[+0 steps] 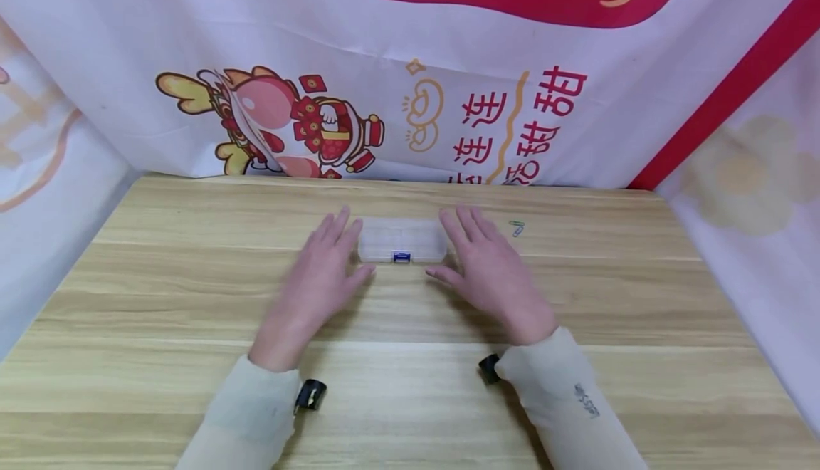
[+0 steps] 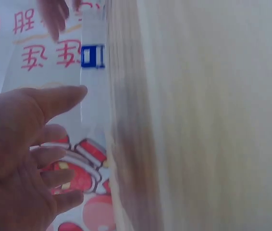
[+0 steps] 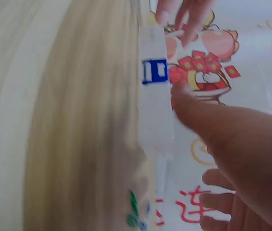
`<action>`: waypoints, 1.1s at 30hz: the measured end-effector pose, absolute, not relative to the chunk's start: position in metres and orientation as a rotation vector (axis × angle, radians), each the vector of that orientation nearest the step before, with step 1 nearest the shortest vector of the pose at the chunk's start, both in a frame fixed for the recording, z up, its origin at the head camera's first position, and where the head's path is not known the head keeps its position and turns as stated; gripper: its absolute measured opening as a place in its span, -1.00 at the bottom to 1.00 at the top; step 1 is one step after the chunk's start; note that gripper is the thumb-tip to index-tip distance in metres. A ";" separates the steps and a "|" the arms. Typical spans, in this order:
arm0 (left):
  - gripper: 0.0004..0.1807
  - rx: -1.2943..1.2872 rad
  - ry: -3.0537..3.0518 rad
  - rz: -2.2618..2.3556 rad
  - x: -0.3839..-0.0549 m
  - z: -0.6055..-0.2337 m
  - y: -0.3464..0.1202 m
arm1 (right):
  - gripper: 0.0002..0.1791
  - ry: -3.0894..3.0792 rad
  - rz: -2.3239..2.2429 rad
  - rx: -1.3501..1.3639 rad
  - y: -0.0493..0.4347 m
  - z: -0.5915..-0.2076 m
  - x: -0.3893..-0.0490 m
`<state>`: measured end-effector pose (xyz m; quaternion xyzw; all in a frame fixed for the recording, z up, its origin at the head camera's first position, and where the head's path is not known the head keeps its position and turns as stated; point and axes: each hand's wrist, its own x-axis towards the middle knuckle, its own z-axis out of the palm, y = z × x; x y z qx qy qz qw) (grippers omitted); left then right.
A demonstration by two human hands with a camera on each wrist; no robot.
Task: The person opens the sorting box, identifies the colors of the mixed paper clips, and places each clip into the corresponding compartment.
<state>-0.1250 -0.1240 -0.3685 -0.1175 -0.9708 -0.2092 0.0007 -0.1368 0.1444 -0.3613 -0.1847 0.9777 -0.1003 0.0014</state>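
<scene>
A clear plastic box [image 1: 402, 236] with a blue latch [image 1: 401, 257] on its front lies on the wooden table. My left hand [image 1: 323, 270] is at its left end, fingers spread and thumb pointing inward along the front. At the right end my right hand [image 1: 483, 263] mirrors it, fingers straight and apart. Both hands hold nothing. In the left wrist view the thumb of the left hand [image 2: 16, 149] points toward the latch [image 2: 92, 56]. The right hand [image 3: 237, 159] shows the same way beside the box [image 3: 155, 113] in the right wrist view.
A green paper clip [image 1: 516, 223] and a blue paper clip [image 1: 518, 231] lie on the table [image 1: 410, 399] to the right of the box. Behind the table's far edge hangs a printed white and red cloth [image 1: 359, 50]. Cloth also hangs along both sides.
</scene>
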 end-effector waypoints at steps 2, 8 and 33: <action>-0.17 -0.395 -3.045 -0.717 -0.127 -0.370 -0.117 | -0.07 3.072 -0.351 -0.637 0.139 -0.366 -0.139; -0.28 -0.403 -3.043 -0.949 -0.131 -0.377 -0.105 | -0.33 3.057 -0.447 -0.690 0.129 -0.377 -0.142; -0.42 -0.282 -2.943 -1.151 -0.139 -0.381 -0.104 | -0.48 3.122 -0.670 -0.662 0.126 -0.386 -0.149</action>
